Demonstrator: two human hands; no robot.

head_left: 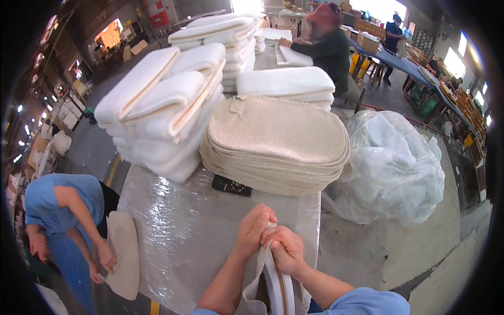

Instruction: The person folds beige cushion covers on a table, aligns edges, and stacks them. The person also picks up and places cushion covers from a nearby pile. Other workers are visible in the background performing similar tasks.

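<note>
As seen at the near worktop [173, 236] edge: both left hand [253, 228] and right hand [286, 251] clamped together on beige fabric cover [257, 278] over white foam pad [275, 286]. Judged light, soft, pliable; best gripped at the seam edge.

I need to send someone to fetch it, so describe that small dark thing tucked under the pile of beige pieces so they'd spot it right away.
Start at the plastic-wrapped table in front of the person. On it sits a stack of beige rounded fabric pieces, beside folded white foam pads. The small flat black object pokes out from under that stack's near edge, the only dark thing among pale materials.
</note>
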